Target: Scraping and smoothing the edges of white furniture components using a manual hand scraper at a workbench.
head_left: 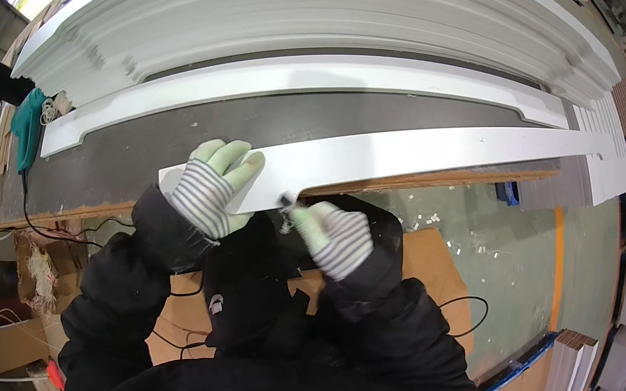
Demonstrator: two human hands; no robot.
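A long white board (pixel 421 152) lies across the dark workbench (pixel 127 154), its near end sticking toward me. My left hand (pixel 210 186), in a striped glove with pale green fingers, presses flat on that near end. My right hand (pixel 331 236), gloved the same way, is closed around a small metal tool at the board's lower edge, the tip touching the edge. My black sleeves cover both forearms.
Several white moulded panels (pixel 321 4) are stacked at the back of the bench. A green power tool (pixel 27 128) with a black cord lies at the bench's left end. Cardboard sheets (pixel 428 258) lie on the green floor below. White board stacks (pixel 573 384) stand at right.
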